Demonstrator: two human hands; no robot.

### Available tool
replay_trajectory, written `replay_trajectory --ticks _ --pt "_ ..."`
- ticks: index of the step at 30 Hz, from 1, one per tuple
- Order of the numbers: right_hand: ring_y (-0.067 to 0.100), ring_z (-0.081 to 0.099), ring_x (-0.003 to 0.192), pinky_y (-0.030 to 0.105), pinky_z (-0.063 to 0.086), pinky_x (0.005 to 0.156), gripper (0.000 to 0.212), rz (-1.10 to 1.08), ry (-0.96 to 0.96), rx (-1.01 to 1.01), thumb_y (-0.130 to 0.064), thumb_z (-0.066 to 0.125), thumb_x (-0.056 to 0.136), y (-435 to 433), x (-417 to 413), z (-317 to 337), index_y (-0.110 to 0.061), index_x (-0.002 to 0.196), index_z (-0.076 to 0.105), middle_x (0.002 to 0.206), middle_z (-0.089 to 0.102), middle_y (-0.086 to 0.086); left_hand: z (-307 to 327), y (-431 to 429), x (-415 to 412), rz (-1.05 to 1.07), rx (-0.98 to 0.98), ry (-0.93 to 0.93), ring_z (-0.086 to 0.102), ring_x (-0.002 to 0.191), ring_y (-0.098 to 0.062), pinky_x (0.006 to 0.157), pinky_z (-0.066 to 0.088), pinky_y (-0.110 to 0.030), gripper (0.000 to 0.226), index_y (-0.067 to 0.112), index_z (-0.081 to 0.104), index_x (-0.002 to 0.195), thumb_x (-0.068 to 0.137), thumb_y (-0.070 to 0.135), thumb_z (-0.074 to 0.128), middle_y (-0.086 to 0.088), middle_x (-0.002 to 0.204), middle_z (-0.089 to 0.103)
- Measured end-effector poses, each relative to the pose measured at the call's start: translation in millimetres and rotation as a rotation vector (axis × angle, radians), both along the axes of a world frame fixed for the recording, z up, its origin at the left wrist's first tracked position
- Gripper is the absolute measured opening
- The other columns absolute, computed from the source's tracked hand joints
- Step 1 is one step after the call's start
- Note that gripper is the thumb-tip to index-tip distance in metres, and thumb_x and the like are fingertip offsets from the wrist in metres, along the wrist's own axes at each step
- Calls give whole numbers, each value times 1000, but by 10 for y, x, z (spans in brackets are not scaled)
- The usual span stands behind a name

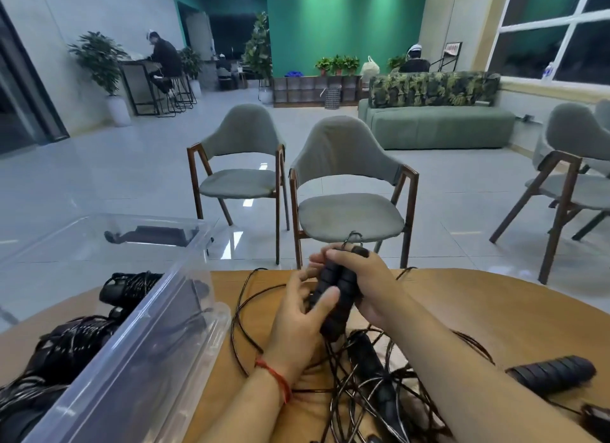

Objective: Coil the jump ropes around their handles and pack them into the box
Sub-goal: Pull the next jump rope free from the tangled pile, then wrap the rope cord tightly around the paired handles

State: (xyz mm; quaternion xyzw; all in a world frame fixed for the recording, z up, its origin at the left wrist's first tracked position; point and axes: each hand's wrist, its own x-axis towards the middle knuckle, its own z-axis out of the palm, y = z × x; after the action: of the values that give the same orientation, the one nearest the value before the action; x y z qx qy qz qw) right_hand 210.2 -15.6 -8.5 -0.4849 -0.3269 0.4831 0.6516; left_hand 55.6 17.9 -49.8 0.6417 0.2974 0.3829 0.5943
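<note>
Progress: my left hand point(303, 314) and right hand point(366, 277) are clamping uncoiled handles point(333, 287) mid-frame; coiled ropes point(76, 343) are sitting in the box point(148, 314) lower left, loose ropes point(373, 386) waiting lower right.

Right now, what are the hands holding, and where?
Two black rope handles, held together: right hand round their upper half, left hand lower down.

Clasping paired handles point(333, 289): right hand point(368, 279), left hand point(297, 323); box point(148, 343) at left.
</note>
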Motion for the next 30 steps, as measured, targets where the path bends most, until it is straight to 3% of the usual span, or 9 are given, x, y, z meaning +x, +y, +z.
replay_trajectory --ticks 2,4,8,11,15,19,22,26,30 --pt "35 73 120 49 59 100 35 -110 202 31 -22 70 98 44 62 -99 1 124 71 126 74 21 5 67 -15 94 -136 17 74 85 -15 77 64 -51 48 29 67 117 98 71 53 4 95 75" --pt "32 75 114 41 63 87 37 -182 342 67 -25 72 96 76 83 -178 2 121 71 127 73 24 7 83 -13 143 -169 164 61 60 -18 59 50 -36 64 21 68 100 99 77 37 -3 74 66" --pt "27 74 95 37 63 81 17 -243 445 112 -21 72 97 141 56 -266 -5 102 72 101 71 16 -23 107 41 181 -66 322 51 55 -13 58 42 -28 75 20 69 88 96 81 25 6 62 56" --pt "26 74 98 41 62 87 19 -299 412 136 -26 72 97 115 93 -307 -8 102 72 102 72 14 -72 156 79 219 -30 319 44 49 -14 60 39 -32 78 19 60 75 90 87 27 6 56 48" --pt "24 75 97 40 62 85 17 -354 384 169 -26 71 99 90 150 -320 -9 101 72 98 74 11 -47 132 102 153 -123 187 41 48 -10 48 35 -25 63 16 67 84 102 69 39 4 62 48" --pt "23 74 92 39 63 84 15 -379 395 204 -24 70 100 109 76 -310 -9 100 71 94 73 10 -94 127 62 138 -91 97 45 59 -12 55 36 -28 54 22 72 98 99 68 43 2 72 50" --pt "23 73 89 36 63 80 13 -367 462 215 -20 69 101 103 69 -267 -8 103 68 92 71 9 -69 87 42 76 -147 47 47 60 -10 50 36 -22 50 25 70 98 102 66 42 2 74 53" --pt "23 73 91 38 62 85 15 -367 482 233 -22 69 101 80 139 -219 -9 107 67 97 71 12 -71 74 23 -132 -47 211 52 63 -14 57 41 -25 75 18 70 87 98 83 32 1 72 61" --pt "23 74 92 38 62 85 17 -361 477 248 -22 69 101 67 168 -204 -8 110 67 97 71 12 -96 79 53 -177 -107 173 54 65 -9 56 41 -18 54 18 71 97 96 67 47 7 74 63"
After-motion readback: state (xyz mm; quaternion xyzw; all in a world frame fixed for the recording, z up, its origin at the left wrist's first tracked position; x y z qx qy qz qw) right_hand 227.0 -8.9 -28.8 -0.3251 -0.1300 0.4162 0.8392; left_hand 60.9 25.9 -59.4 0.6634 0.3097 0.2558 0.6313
